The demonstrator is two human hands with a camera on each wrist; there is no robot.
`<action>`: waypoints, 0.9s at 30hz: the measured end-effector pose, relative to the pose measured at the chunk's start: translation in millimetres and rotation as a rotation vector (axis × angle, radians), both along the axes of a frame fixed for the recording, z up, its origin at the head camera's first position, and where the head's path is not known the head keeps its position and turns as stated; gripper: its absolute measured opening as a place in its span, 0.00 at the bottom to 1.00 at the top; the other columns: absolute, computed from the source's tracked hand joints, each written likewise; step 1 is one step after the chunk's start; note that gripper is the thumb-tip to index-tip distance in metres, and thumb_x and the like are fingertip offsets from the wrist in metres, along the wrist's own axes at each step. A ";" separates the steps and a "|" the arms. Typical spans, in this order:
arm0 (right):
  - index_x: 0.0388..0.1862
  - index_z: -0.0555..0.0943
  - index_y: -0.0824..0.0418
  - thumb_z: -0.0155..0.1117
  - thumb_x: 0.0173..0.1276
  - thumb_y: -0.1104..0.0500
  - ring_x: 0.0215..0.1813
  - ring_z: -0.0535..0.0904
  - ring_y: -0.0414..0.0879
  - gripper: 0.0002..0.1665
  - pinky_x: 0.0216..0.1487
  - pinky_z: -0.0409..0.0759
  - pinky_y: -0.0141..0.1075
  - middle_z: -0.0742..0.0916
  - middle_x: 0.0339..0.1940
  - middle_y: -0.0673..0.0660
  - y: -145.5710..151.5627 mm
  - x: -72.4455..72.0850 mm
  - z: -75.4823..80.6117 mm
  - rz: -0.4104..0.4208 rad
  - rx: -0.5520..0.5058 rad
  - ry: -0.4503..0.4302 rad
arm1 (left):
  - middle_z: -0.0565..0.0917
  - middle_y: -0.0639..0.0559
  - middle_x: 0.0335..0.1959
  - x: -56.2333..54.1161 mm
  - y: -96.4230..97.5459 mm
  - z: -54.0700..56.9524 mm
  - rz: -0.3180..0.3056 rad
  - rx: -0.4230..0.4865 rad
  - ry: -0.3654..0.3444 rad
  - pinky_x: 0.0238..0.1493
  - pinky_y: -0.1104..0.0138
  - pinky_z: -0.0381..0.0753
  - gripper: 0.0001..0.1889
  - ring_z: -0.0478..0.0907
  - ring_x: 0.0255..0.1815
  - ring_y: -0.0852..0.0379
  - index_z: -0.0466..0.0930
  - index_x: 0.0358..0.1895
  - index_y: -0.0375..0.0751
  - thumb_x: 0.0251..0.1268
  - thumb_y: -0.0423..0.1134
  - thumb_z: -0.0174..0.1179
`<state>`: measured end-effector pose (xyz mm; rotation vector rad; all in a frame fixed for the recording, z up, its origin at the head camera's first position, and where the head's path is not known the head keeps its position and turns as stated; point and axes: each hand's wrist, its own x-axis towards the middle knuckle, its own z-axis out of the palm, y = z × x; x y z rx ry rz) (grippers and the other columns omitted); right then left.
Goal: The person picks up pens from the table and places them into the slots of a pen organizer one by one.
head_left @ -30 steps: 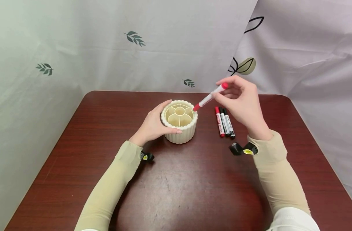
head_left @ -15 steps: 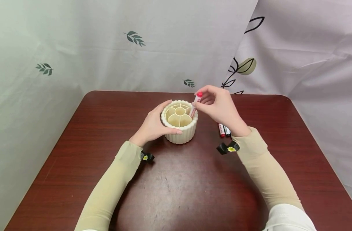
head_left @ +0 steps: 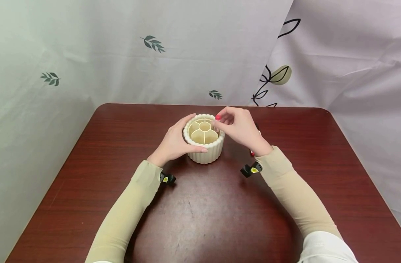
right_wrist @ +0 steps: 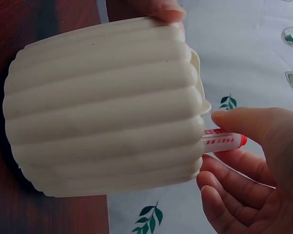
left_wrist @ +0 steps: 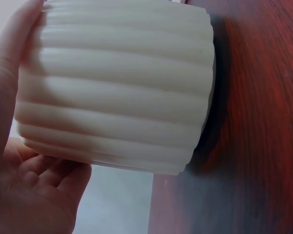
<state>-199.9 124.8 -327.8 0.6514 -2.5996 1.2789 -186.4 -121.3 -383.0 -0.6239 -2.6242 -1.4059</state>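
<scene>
A cream, ribbed pen holder [head_left: 205,155] with a scalloped rim and several compartments stands upright on the table. My left hand [head_left: 176,140] grips its left side, thumb across the front and fingers behind. At the right side of the rim, my right hand [head_left: 240,126] pinches a white marker with a red end [head_left: 218,117] between thumb and fingers. In the right wrist view most of the marker [right_wrist: 222,141] is down inside the holder, with a short length and its red end sticking out. The holder's wall [left_wrist: 117,92] fills much of the left wrist view.
Other markers [head_left: 252,153] lie on the table right of the holder, mostly hidden by my right hand and wrist. The dark red wooden table [head_left: 193,219] ends at a pale curtain [head_left: 114,54] with leaf prints.
My right hand has moved left and down, bringing the marker from above the rim, tilted, into a right-side compartment of the pen holder. My left hand has stayed put.
</scene>
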 end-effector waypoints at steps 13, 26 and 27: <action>0.43 0.87 0.51 0.77 0.61 0.40 0.33 0.82 0.40 0.19 0.37 0.80 0.35 0.88 0.34 0.45 35.6 13.3 0.7 -0.102 -0.053 -0.005 | 0.70 0.64 0.70 6.8 -9.5 -2.4 0.019 -0.041 0.025 0.67 0.55 0.68 0.60 0.67 0.69 0.61 0.63 0.78 0.55 0.35 0.68 0.81; 0.45 0.88 0.60 0.76 0.65 0.52 0.34 0.85 0.46 0.15 0.36 0.78 0.26 0.90 0.35 0.53 108.8 23.2 -28.8 -0.245 0.063 -0.036 | 0.68 0.55 0.74 35.5 -21.1 14.9 0.077 -0.276 0.111 0.72 0.49 0.62 0.57 0.55 0.78 0.57 0.69 0.74 0.46 0.42 0.78 0.69; 0.45 0.87 0.61 0.76 0.66 0.52 0.34 0.85 0.47 0.15 0.36 0.78 0.26 0.90 0.35 0.55 113.4 24.1 -31.3 -0.247 0.078 -0.044 | 0.68 0.54 0.74 37.0 -21.6 16.4 0.079 -0.281 0.122 0.72 0.48 0.62 0.57 0.55 0.78 0.56 0.70 0.73 0.45 0.42 0.78 0.69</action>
